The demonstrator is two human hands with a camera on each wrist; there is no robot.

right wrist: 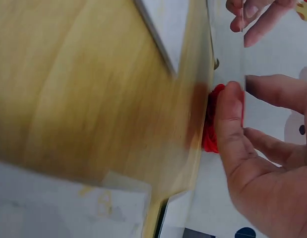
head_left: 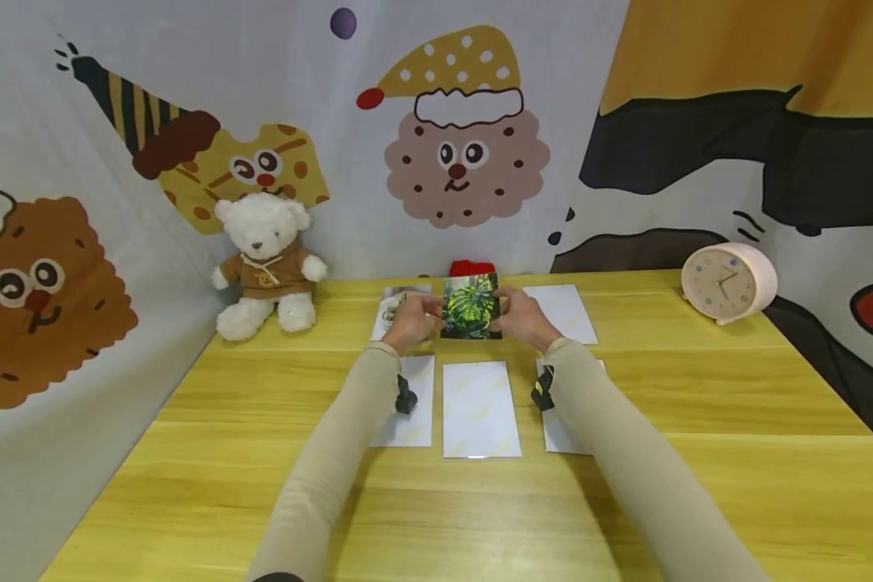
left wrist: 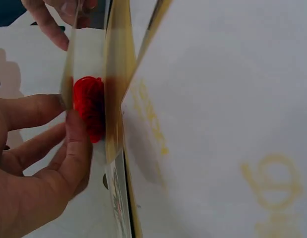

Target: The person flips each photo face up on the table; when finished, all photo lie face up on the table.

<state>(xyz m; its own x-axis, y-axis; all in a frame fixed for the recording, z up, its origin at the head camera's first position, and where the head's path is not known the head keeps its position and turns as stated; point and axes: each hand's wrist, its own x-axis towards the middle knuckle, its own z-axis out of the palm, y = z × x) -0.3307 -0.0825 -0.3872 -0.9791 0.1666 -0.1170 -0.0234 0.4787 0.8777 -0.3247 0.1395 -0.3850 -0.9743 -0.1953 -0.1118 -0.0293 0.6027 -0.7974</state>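
Note:
A photo print of green leaves is held raised, tilted toward the head camera, above the back of the table. My left hand pinches its left edge between thumb and fingers. The right hand pinches the opposite edge in the same way. In both wrist views the photo is seen nearly edge-on. Another photo, partly hidden by my left hand, lies on the left in the back row. A white card lies at the right of that row.
In the front row lie a left white card, a middle one and a right one. Something red sits behind the photo. A white teddy bear is at back left, a pink clock at back right.

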